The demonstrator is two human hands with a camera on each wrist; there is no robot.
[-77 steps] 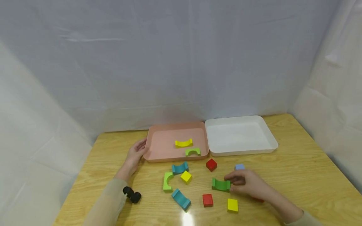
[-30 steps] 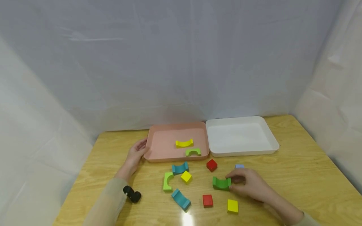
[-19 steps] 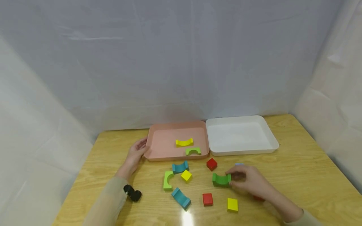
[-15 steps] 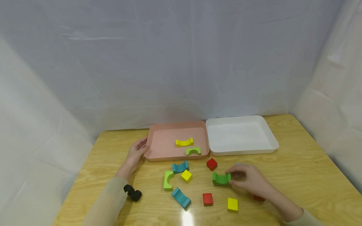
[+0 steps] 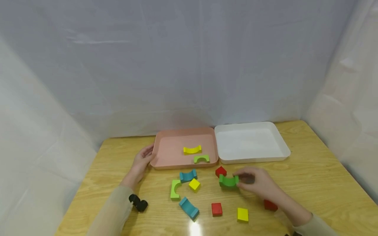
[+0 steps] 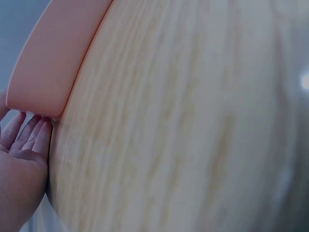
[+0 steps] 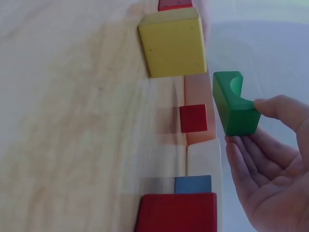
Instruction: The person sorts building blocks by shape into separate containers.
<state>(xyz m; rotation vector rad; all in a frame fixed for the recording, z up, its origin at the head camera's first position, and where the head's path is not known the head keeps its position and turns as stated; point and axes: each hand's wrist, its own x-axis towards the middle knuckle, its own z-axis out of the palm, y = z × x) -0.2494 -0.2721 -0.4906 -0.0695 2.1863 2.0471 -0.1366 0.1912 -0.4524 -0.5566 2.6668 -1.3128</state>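
Observation:
My right hand pinches a green arch block by its right end, thumb on one side and fingers on the other. In the right wrist view the green arch block is clear of the table, its hollow facing up in the head view. It partly covers a red cube behind it. My left hand lies at the left end of the pink tray, its fairly straight fingers touching the wall. Inside that tray are a yellow arch block and a light green arch block.
A white tray adjoins the pink one. In front lie two teal arch blocks, another light green arch, yellow cubes and red cubes. A blue cube shows in the right wrist view, hidden by my right hand in the head view.
My right hand has lifted the green arch block and moved it slightly away from me and left, toward the red cube. The left hand and both trays stay in place.

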